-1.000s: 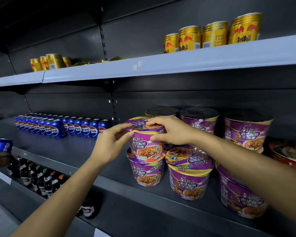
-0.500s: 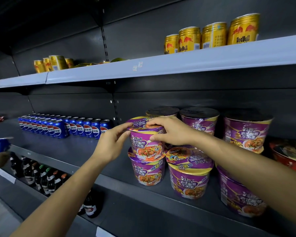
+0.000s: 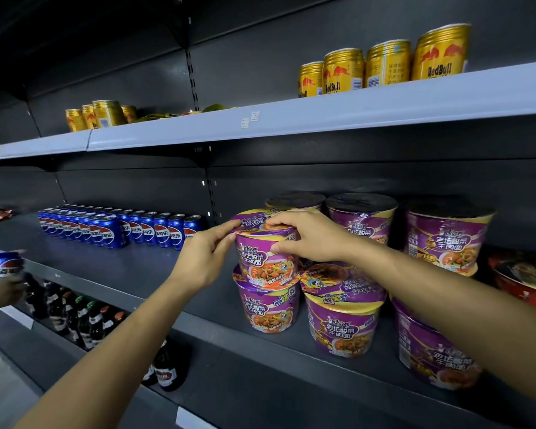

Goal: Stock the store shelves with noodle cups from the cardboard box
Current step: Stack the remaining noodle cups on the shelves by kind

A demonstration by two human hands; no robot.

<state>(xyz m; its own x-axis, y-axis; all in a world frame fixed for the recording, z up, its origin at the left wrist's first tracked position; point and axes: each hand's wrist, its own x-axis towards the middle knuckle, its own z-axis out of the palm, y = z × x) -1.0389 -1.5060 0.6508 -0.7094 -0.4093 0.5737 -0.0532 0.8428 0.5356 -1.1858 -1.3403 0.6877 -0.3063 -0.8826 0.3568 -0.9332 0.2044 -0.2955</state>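
Observation:
Several purple noodle cups stand stacked on the dark middle shelf [image 3: 155, 274]. A top cup [image 3: 265, 258] sits on a lower cup [image 3: 270, 308] at the stack's left end. My right hand [image 3: 310, 236] grips this top cup from the right, fingers over its lid and thumb on its side. My left hand [image 3: 206, 255] touches the lid's left rim with its fingertips. Another lower cup [image 3: 342, 317] stands to the right, with more cups [image 3: 443, 239] behind and beside it. The cardboard box is out of view.
Blue Pepsi cans [image 3: 112, 229] line the same shelf to the left. Gold Red Bull cans [image 3: 387, 63] stand on the grey shelf above. Dark bottles [image 3: 84, 320] fill the shelf below. Another person's hand holds a Pepsi can [image 3: 2, 266] at far left. A red bowl [image 3: 526, 280] sits at right.
Both hands stay on the top cup with almost no shift. The other person's hand with the Pepsi can has moved slightly at the far left.

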